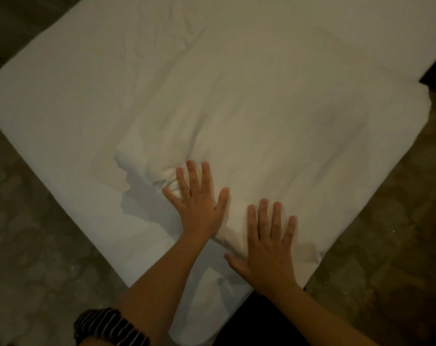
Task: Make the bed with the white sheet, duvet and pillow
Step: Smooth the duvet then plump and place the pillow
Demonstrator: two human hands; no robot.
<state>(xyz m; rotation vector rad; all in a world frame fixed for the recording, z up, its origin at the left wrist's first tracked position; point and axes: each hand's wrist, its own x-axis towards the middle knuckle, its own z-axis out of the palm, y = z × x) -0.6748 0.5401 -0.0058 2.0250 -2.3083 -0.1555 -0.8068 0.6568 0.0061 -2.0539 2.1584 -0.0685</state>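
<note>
Your left hand [198, 208] and right hand [268, 250] press flat, fingers spread wide, on the white duvet [274, 116], holding nothing

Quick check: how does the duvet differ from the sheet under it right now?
The duvet is thick and creased, bunched at its near left corner; the sheet lies flat and smoother. The duvet covers only part of the bed, while the sheet spans it and shows bare on the left. The duvet looks creamier, the sheet cooler. Both are plain white fabric.
</note>
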